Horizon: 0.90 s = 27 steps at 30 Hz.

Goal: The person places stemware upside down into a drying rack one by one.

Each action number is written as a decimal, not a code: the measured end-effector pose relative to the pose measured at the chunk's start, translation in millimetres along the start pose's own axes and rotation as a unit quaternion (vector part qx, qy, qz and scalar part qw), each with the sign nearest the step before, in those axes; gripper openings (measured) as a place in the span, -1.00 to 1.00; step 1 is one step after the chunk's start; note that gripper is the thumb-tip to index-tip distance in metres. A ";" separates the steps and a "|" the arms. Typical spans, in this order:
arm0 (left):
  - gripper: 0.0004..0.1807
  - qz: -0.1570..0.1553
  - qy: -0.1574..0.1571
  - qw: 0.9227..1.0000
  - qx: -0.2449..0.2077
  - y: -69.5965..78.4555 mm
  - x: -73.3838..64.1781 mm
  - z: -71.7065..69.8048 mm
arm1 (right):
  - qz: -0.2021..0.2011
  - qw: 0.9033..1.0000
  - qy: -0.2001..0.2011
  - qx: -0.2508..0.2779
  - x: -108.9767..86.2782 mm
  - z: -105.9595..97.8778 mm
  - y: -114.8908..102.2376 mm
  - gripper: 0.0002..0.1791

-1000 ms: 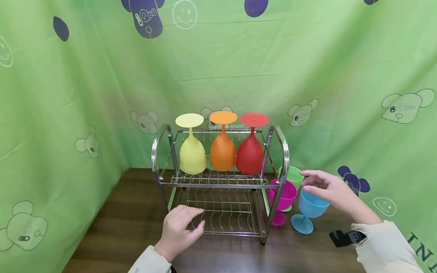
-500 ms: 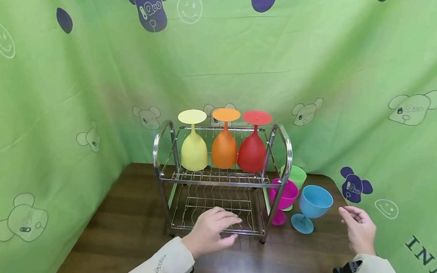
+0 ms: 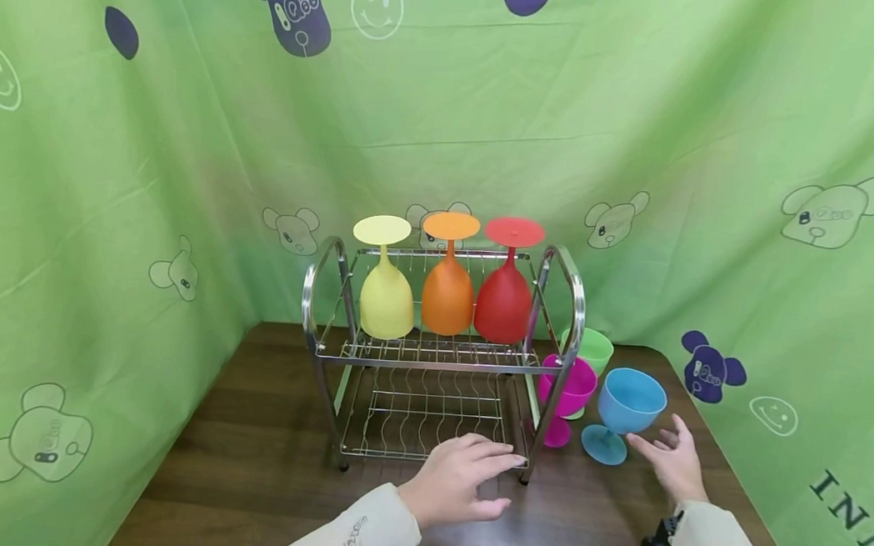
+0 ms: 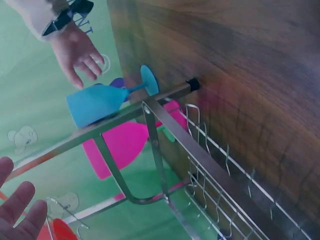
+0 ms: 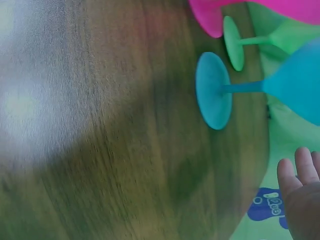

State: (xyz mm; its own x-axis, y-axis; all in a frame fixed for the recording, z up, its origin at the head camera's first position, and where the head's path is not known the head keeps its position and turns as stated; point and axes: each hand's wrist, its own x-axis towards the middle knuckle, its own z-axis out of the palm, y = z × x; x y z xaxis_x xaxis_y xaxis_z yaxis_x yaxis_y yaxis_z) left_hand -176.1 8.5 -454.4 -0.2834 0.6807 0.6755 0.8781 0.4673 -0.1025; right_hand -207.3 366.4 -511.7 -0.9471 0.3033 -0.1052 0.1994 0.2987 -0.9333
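A blue goblet (image 3: 630, 402) stands upright on the table, right of the rack. My right hand (image 3: 673, 461) is just beside its bowl with fingers spread, and the right wrist view shows a gap between the fingers (image 5: 304, 170) and the blue goblet (image 5: 300, 85). Behind it stand a pink goblet (image 3: 569, 386) and a green goblet (image 3: 594, 349), both upright. My left hand (image 3: 462, 482) hovers before the rack's lower front edge, holding nothing. Yellow (image 3: 387, 303), orange (image 3: 447, 299) and red (image 3: 504, 307) goblets sit upside down on the rack's upper tier.
The two-tier metal rack (image 3: 431, 364) has curved side handles, and its right leg stands close to the pink goblet. Wire slots line the lower tier. Green printed cloth (image 3: 448, 98) surrounds the wooden table (image 3: 244, 478) at the back and sides.
My right hand drew back from above the blue goblet to the right, then came in low beside its bowl. My left hand moved right along the rack's front.
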 end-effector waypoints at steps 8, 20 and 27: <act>-0.36 -0.063 -0.070 0.995 -0.040 7.4 8.3 9.3 | -0.024 0.999 0.020 -0.003 14.6 19.8 -0.8 0.08; -0.37 -0.240 -0.121 0.941 -0.204 19.7 8.6 15.8 | -0.063 0.996 0.066 0.023 31.5 34.0 4.8 -0.01; -0.39 -0.281 -0.124 0.921 -0.241 17.8 10.8 17.9 | -0.039 0.997 0.049 0.051 33.7 36.1 2.2 0.04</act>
State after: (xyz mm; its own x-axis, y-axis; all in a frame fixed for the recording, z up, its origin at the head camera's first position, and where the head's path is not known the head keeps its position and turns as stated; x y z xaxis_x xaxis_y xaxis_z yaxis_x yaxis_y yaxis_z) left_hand -170.5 34.3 -462.1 -0.7720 0.5438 0.3290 0.6180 0.5214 0.5884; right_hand -247.9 344.6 -529.7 -0.9288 0.3706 -0.0026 0.0952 0.2317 -0.9681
